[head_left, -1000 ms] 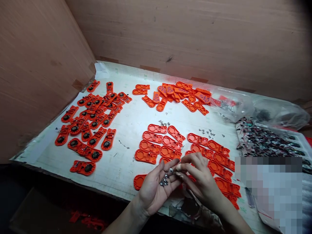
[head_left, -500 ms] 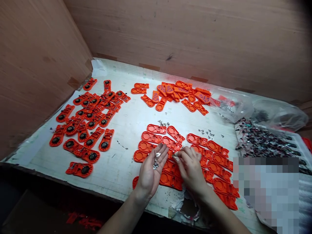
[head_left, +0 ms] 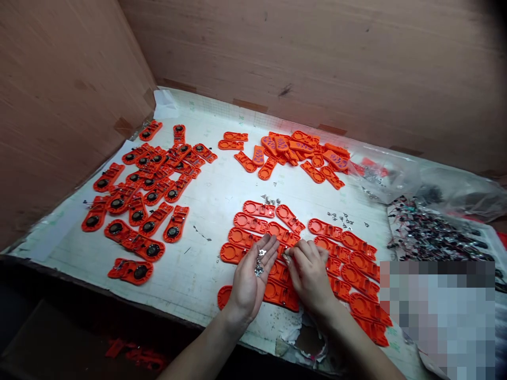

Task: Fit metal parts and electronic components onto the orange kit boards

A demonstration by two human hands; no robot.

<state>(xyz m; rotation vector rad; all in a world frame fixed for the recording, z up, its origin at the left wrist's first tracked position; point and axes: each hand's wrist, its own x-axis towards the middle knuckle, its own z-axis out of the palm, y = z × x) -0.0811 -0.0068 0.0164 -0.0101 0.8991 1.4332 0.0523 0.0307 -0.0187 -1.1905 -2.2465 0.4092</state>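
Note:
Palm up, my left hand (head_left: 251,279) cups several small silver metal pieces (head_left: 259,264) over rows of orange plastic shells (head_left: 257,208). The fingers of my right hand (head_left: 309,269) pinch a small metal piece (head_left: 285,254) just right of the left fingertips, close above a shell in the middle rows. More shells (head_left: 358,282) lie to the right of my right hand. Beyond the rows, small loose metal pieces (head_left: 270,200) sit on the white table, with another scatter (head_left: 340,219) further right.
Orange shells with black round parts (head_left: 137,216) crowd the left side. A pile of orange shells (head_left: 293,148) lies at the back. At the right are clear plastic bags (head_left: 420,182) and a tray of wired black parts (head_left: 439,229). The table's front edge has a torn hole (head_left: 311,340).
The view has shifted slightly, so the table's contents appear a little further right. Both hands keep nearly the same pose over the shells.

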